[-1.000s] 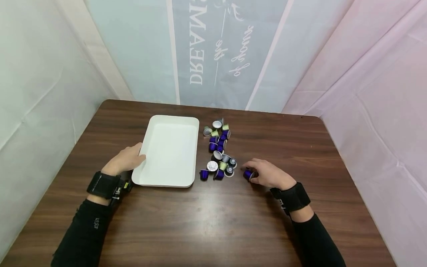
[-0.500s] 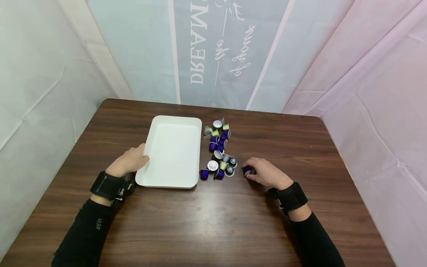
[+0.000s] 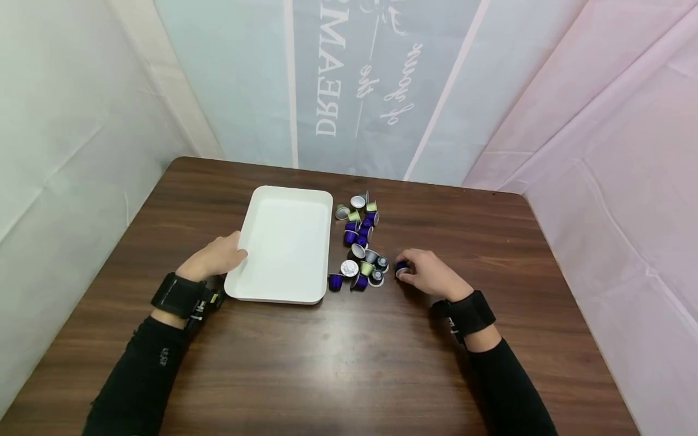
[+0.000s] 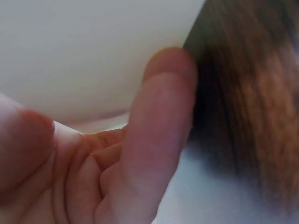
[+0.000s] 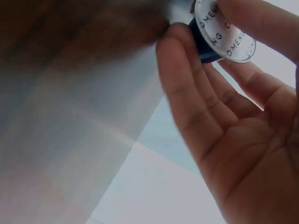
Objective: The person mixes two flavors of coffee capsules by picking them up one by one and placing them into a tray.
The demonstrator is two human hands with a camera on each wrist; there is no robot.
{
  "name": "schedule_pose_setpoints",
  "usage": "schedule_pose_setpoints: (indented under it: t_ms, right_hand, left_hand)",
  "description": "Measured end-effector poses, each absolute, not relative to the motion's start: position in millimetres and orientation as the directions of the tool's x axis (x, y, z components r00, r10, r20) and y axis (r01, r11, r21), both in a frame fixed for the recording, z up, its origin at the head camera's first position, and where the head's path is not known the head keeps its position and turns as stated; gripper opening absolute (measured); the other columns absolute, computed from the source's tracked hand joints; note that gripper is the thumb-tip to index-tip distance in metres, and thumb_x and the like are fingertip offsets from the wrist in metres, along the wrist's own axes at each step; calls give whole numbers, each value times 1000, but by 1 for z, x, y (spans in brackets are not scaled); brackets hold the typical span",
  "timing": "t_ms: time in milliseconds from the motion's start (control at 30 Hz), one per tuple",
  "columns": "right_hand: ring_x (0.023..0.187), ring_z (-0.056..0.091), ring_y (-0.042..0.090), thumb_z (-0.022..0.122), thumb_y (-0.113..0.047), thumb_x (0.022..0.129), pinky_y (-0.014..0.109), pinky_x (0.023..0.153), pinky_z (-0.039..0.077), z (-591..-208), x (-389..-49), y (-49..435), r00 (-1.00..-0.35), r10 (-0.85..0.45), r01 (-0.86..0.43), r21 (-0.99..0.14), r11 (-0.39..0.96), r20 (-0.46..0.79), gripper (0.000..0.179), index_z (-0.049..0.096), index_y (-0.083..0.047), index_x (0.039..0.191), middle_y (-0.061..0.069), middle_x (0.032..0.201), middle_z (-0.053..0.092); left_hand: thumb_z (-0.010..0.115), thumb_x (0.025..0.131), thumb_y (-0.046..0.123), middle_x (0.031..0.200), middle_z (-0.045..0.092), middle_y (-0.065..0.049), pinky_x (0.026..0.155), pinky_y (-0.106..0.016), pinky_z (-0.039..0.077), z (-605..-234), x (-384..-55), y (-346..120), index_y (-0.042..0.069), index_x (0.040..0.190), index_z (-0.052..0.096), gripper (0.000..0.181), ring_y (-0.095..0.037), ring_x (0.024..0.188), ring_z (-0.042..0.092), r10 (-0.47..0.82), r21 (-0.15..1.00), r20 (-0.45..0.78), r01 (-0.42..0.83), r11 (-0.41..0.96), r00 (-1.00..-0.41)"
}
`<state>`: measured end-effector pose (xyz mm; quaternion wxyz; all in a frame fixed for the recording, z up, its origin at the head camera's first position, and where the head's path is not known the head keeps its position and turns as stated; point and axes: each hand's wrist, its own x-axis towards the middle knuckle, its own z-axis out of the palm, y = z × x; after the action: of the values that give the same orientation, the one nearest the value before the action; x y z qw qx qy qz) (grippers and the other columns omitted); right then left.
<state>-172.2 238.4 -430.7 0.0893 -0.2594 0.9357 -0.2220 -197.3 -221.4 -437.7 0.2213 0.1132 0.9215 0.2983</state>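
A white rectangular tray [image 3: 288, 242] lies on the table, left of the loose coffee capsules. My left hand [image 3: 218, 257] grips its left rim, thumb on top; in the left wrist view a finger [image 4: 159, 126] presses the tray's underside [image 4: 79, 56]. To the right of the pile, my right hand [image 3: 433, 275] pinches a dark blue coffee capsule [image 3: 402, 266] close to the table. In the right wrist view the capsule's white printed lid [image 5: 229, 37] faces the camera, between thumb and fingers. Nearest that hand is a dark capsule [image 3: 382, 263] at the pile's right edge.
Several blue, green, grey and black capsules lie in a loose strip along the tray's right side, among them a green capsule [image 3: 366, 267] and a blue capsule [image 3: 335, 281]. The brown wooden table [image 3: 338, 363] meets a printed curtain [image 3: 349, 91] behind and pale cloth at both sides.
My left hand has slid the tray slightly right, closer to the capsules. The right hand has closed its fingers round the blue capsule and shifted it a little left and away from me.
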Motion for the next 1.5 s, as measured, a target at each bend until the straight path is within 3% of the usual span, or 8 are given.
schedule_pose_setpoints:
  t_ms: [333, 600, 700, 967, 1133, 1267, 1367, 1500]
  right_hand:
    - [72, 50, 14, 71, -7, 84, 33, 67, 45, -405, -184, 221, -824, -566, -491, -462, 738, -28, 24, 63, -1, 106, 2, 87, 58]
    - [75, 51, 15, 66, -8, 88, 32, 68, 44, -383, -198, 189, -764, -644, -574, -425, 700, -28, 24, 62, -3, 111, 5, 98, 59]
    - [77, 52, 14, 64, -10, 90, 30, 67, 45, -377, -203, 176, -736, -677, -614, -408, 676, -13, 24, 63, -4, 113, 5, 100, 58]
    - [80, 52, 14, 64, -11, 91, 28, 69, 44, -372, -210, 136, -676, -737, -674, -387, 629, -18, 24, 63, -5, 114, 7, 105, 58]
    - [76, 48, 16, 63, -10, 91, 29, 67, 42, -373, -213, 115, -655, -756, -696, -389, 603, 1, 24, 64, -4, 114, 7, 101, 56]
    - [78, 47, 16, 62, -10, 91, 28, 70, 42, -378, -218, 102, -651, -758, -687, -401, 606, -30, 26, 63, -2, 116, 9, 104, 56]
    - [83, 50, 16, 62, -10, 91, 28, 74, 43, -382, -221, 93, -647, -760, -683, -399, 612, -59, 27, 63, -2, 117, 10, 107, 57]
    - [85, 51, 17, 60, -10, 93, 27, 76, 44, -385, -225, 82, -651, -752, -679, -364, 638, -103, 27, 63, -3, 118, 11, 108, 57]
  left_hand:
    - [35, 97, 17, 115, 56, -27, 64, -33, 48, -441, -200, -222, -11, 139, 30, 51, -25, 83, 61, 349, 607, -327, 88, 790, -878]
    - [34, 98, 17, 126, 51, -30, 68, -35, 49, -439, -200, -224, -8, 146, 20, 56, -29, 94, 60, 374, 619, -327, 103, 779, -868]
    - [35, 97, 16, 123, 53, -29, 71, -37, 49, -436, -199, -224, -9, 145, 25, 55, -29, 93, 60, 386, 634, -337, 97, 767, -859]
    - [40, 101, 23, 94, 64, -16, 64, -34, 51, -430, -199, -229, -13, 124, 52, 44, -19, 71, 63, 397, 639, -405, 56, 768, -824]
    - [41, 100, 23, 71, 59, -9, 55, -32, 47, -430, -198, -230, -6, 100, 63, 36, -19, 59, 57, 387, 615, -391, 76, 785, -835]
    - [39, 98, 21, 62, 53, -7, 51, -32, 44, -432, -198, -228, 0, 86, 63, 34, -19, 53, 52, 383, 597, -371, 100, 796, -846]
    - [37, 97, 19, 67, 57, -7, 52, -33, 45, -433, -197, -227, -3, 97, 63, 34, -20, 54, 54, 383, 605, -367, 96, 791, -848]
    - [37, 97, 16, 85, 64, -13, 54, -33, 49, -433, -196, -226, -7, 125, 51, 40, -20, 61, 59, 393, 631, -343, 100, 769, -853]
